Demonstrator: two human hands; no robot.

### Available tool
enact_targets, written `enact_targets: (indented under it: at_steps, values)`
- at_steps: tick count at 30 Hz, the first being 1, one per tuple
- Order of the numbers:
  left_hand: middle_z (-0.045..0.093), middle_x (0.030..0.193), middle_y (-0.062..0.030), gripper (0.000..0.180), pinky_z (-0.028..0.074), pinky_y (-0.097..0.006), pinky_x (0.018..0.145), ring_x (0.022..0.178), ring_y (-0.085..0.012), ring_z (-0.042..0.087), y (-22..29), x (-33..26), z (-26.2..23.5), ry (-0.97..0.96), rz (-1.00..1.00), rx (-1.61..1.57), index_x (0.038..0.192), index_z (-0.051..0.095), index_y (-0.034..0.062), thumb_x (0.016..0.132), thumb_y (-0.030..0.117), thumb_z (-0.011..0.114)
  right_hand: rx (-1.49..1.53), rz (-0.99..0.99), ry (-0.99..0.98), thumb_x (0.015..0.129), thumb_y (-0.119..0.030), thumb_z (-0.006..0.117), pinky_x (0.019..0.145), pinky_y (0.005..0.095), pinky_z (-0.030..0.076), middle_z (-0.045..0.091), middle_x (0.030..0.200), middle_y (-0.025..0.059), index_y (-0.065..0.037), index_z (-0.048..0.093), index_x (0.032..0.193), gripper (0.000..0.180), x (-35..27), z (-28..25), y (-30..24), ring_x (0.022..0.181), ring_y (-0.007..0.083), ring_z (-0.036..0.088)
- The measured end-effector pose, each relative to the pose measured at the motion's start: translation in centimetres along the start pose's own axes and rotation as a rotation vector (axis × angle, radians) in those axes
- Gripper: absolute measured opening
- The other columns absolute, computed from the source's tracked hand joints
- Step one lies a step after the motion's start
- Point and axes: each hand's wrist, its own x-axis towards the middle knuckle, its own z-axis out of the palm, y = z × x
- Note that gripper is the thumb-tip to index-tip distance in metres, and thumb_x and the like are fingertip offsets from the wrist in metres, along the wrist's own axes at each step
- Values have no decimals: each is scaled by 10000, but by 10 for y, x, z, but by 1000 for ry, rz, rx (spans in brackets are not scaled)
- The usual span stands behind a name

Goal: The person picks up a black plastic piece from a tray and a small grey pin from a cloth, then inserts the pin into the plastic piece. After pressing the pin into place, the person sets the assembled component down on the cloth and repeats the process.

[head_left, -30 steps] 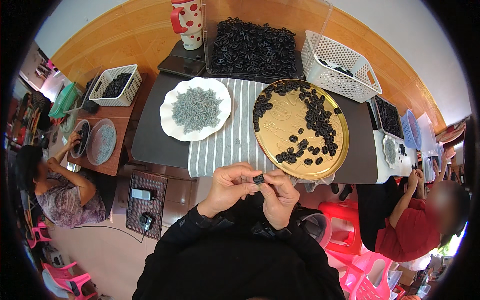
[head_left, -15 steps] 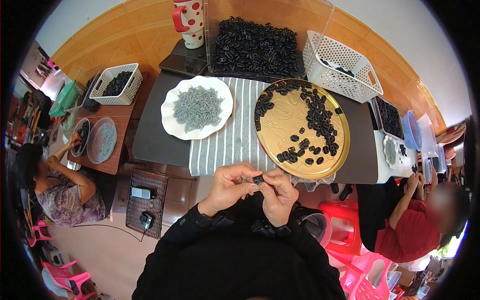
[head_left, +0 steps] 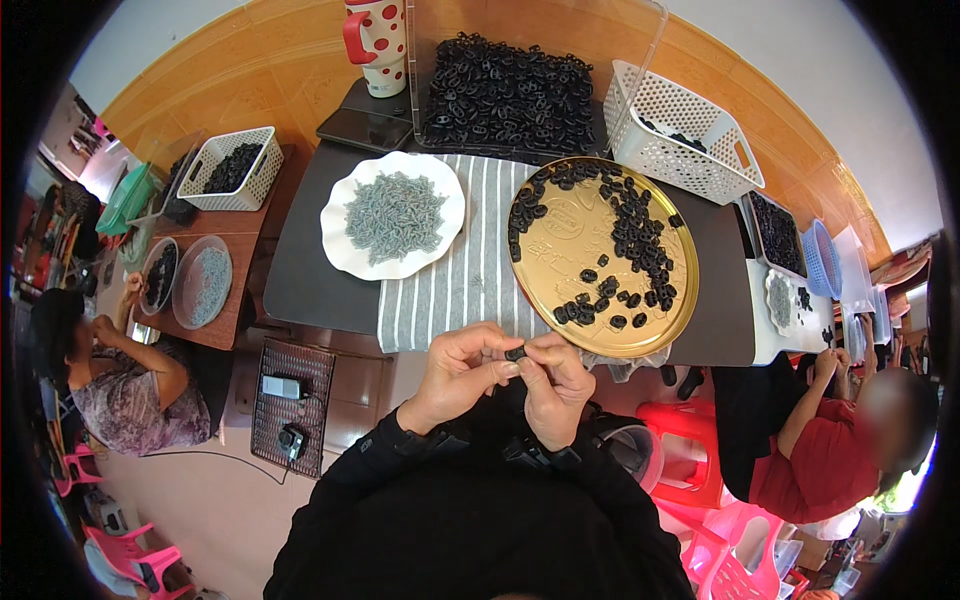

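Note:
Just off the table's near edge, my left hand [head_left: 462, 372] and my right hand [head_left: 556, 385] meet fingertip to fingertip. Between them they pinch a small black plastic part [head_left: 515, 354], mostly covered by the fingers. Close beyond my right hand lies a round gold tray [head_left: 560, 262] bearing many similar black parts [head_left: 640, 230]. A white scalloped plate [head_left: 340, 235] heaped with small grey springs or screws [head_left: 394, 215], too fine to tell, stands farther left. Under plate and tray spreads a grey striped cloth [head_left: 430, 318].
A clear bin of black oval parts [head_left: 510, 95] stands at the back, beside a white perforated basket [head_left: 690, 165]. At back left are a spotted tumbler [head_left: 385, 50] and a dark phone [head_left: 365, 128]. Co-workers sit left [head_left: 135, 390] and right [head_left: 820, 450]; a red stool [head_left: 690, 450] stands by my right side.
My hands stay almost in place, and the black part turns slightly between my fingertips. The co-worker on the left draws a hand back from the bowl.

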Motion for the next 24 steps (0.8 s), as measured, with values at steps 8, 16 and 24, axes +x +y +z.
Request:
enact_targets:
  at_steps: [8,16,24]
  values:
    - [585,937,-50,310,461,-176,553,703,-64,574,3,6,-4,-47,24,-75,1155,633,-3,853,-70,624,-12,4,-11,874,109,571,733,249,471,549,981,85,41,564,1060,198,6,1,-9,819,118,555]
    - [591,959,-75,246,486,-195,575,717,-102,601,7,5,-1,-4,44,34,1113,656,-20,871,-42,611,-107,73,-58,856,114,581,712,232,455,553,921,62,35,574,1052,211,15,1,-24,797,104,552]
    - [614,879,-105,114,472,-199,498,667,-129,629,8,-3,2,92,-45,-18,973,665,-56,879,-35,606,-352,102,-155,828,143,584,650,203,424,542,827,14,22,551,1077,279,16,-8,-31,731,63,526]
